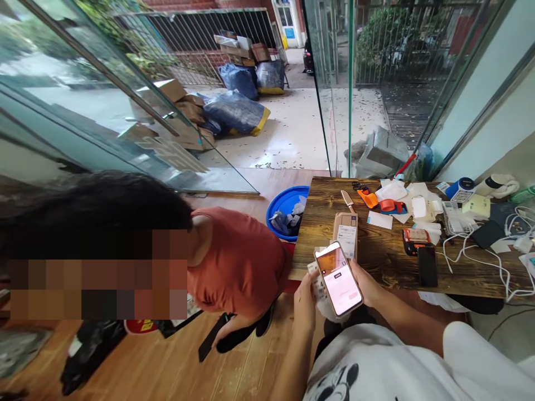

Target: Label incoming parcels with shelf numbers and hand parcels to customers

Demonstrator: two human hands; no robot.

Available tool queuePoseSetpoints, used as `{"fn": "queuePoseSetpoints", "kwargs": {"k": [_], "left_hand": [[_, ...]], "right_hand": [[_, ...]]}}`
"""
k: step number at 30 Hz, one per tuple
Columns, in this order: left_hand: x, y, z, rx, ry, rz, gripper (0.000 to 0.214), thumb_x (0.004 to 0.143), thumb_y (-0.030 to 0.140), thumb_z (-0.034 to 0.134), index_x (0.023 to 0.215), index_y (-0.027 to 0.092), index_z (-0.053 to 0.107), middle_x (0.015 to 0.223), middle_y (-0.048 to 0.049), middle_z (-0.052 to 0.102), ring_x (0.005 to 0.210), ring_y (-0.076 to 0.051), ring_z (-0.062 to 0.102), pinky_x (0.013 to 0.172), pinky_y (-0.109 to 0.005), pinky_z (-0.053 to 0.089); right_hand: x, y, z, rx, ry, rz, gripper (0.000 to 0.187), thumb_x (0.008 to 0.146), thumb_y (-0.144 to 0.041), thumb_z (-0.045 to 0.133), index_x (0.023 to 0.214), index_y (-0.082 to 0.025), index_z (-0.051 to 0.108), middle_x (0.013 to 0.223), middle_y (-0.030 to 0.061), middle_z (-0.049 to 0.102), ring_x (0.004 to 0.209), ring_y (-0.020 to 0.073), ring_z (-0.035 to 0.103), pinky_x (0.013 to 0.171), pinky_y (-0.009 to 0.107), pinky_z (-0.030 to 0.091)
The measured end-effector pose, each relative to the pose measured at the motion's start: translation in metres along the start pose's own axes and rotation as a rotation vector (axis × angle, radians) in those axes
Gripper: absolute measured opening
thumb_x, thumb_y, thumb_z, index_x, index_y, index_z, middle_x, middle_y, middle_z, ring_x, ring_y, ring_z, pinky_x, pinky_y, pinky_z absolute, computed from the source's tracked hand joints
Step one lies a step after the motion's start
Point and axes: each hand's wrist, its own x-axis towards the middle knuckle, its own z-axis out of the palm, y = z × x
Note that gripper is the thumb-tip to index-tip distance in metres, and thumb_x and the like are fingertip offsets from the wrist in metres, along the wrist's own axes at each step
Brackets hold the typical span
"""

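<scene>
A lit smartphone (338, 281) with a pink and white screen is held upright-tilted in front of my body. My right hand (366, 283) is closed around its right edge. My left hand (305, 295) is closed at the phone's left side, on a whitish packet with dark marks (316, 281), partly hidden behind the phone. Just beyond the phone, a small cardboard box (346, 233) with a white label lies on the table (321, 200). A knife (346, 200) lies past the box, its handle end touching or close to it.
A person in a red sleeveless top (238, 262) is close on my left, holding a dark phone (212, 337) low. A blue bin (273, 209) stands beside the table. Orange tape dispensers (368, 199), a black phone (427, 266) and white cables (460, 256) lie to the right. Glass doors open onto parcels outside.
</scene>
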Motion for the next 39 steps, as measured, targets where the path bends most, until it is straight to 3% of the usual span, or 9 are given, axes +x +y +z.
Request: {"fn": "queuePoseSetpoints", "kwargs": {"k": [3, 6, 13, 20, 24, 27, 29, 32, 39], "left_hand": [[0.011, 0.011, 0.017, -0.041, -0.099, -0.042, 0.038, 0.072, 0.052, 0.067, 0.072, 0.014, 0.072, 0.065, -0.0059, 0.069, 0.058, -0.019, 0.061, 0.057, -0.030, 0.050], [0.010, 0.019, 0.026, -0.010, -0.079, -0.046, 0.037, 0.065, 0.051, 0.073, 0.067, 0.014, 0.071, 0.053, -0.0026, 0.062, 0.048, -0.016, 0.054, 0.049, -0.028, 0.045], [0.017, 0.014, 0.034, 0.106, -0.096, -0.025, 0.053, 0.053, 0.066, 0.077, 0.058, 0.014, 0.070, 0.049, -0.0029, 0.062, 0.049, -0.017, 0.058, 0.049, -0.027, 0.047], [0.030, -0.015, 0.035, 0.204, -0.175, -0.030, 0.059, 0.072, 0.066, 0.049, 0.080, 0.012, 0.071, 0.077, -0.0127, 0.073, 0.075, -0.029, 0.070, 0.069, -0.040, 0.056], [0.032, -0.032, 0.035, 0.348, -0.060, 0.064, 0.052, 0.072, 0.054, 0.052, 0.098, 0.013, 0.068, 0.111, -0.0171, 0.067, 0.113, -0.035, 0.061, 0.101, -0.049, 0.045], [0.034, -0.053, 0.042, 0.679, 0.015, 0.203, 0.076, 0.068, 0.045, 0.062, 0.131, 0.006, 0.050, 0.143, -0.0240, 0.043, 0.139, -0.038, 0.036, 0.115, -0.050, 0.029], [0.038, -0.069, 0.054, 1.030, -0.011, 0.251, 0.093, 0.066, 0.043, 0.067, 0.142, 0.000, 0.035, 0.151, -0.0295, 0.031, 0.144, -0.042, 0.025, 0.116, -0.056, 0.023], [0.053, -0.090, 0.077, 1.377, -0.056, 0.250, 0.096, 0.067, 0.044, 0.071, 0.143, 0.000, 0.032, 0.155, -0.0306, 0.028, 0.144, -0.047, 0.019, 0.113, -0.069, 0.016], [0.096, -0.093, 0.092, 1.366, 0.052, 0.265, 0.095, 0.066, 0.034, 0.070, 0.146, 0.009, 0.025, 0.154, -0.0266, 0.029, 0.133, -0.042, 0.039, 0.102, -0.057, 0.040]], "right_hand": [[-0.011, 0.007, 0.005, -0.012, 0.017, -0.009, 0.073, 0.072, -0.077, 0.062, 0.112, -0.015, 0.064, 0.098, 0.0140, 0.077, 0.095, 0.0329, 0.073, 0.096, 0.053, 0.051], [-0.016, 0.010, 0.007, 0.001, 0.105, -0.087, 0.071, 0.067, -0.074, 0.070, 0.112, -0.019, 0.064, 0.103, 0.0114, 0.077, 0.103, 0.0320, 0.071, 0.100, 0.052, 0.049], [-0.020, 0.008, 0.003, -0.023, 0.151, -0.210, 0.066, 0.065, -0.072, 0.073, 0.111, -0.025, 0.066, 0.108, 0.0072, 0.077, 0.105, 0.0292, 0.070, 0.105, 0.050, 0.045], [-0.019, 0.016, -0.017, -0.010, 0.160, -0.272, 0.062, 0.072, -0.072, 0.068, 0.114, -0.026, 0.064, 0.115, 0.0069, 0.075, 0.109, 0.0268, 0.068, 0.102, 0.046, 0.048], [-0.019, 0.025, -0.047, 0.042, 0.140, -0.244, 0.065, 0.076, -0.072, 0.064, 0.118, -0.023, 0.064, 0.119, 0.0092, 0.073, 0.111, 0.0282, 0.068, 0.102, 0.048, 0.048], [-0.017, 0.034, -0.082, 0.104, 0.192, -0.187, 0.073, 0.077, -0.076, 0.057, 0.120, -0.017, 0.063, 0.118, 0.0133, 0.073, 0.110, 0.0303, 0.069, 0.101, 0.050, 0.049], [-0.014, 0.038, -0.108, 0.099, 0.302, -0.211, 0.072, 0.078, -0.075, 0.057, 0.119, -0.016, 0.064, 0.117, 0.0145, 0.073, 0.108, 0.0306, 0.070, 0.100, 0.050, 0.049], [-0.004, 0.040, -0.146, -0.009, 0.551, -0.292, 0.068, 0.074, -0.074, 0.061, 0.112, -0.018, 0.065, 0.111, 0.0139, 0.075, 0.104, 0.0311, 0.071, 0.095, 0.049, 0.052], [0.020, 0.023, -0.205, -0.229, 0.876, -0.334, 0.069, 0.059, -0.083, 0.058, 0.088, -0.021, 0.062, 0.085, 0.0115, 0.075, 0.087, 0.0314, 0.072, 0.080, 0.046, 0.056]]}}
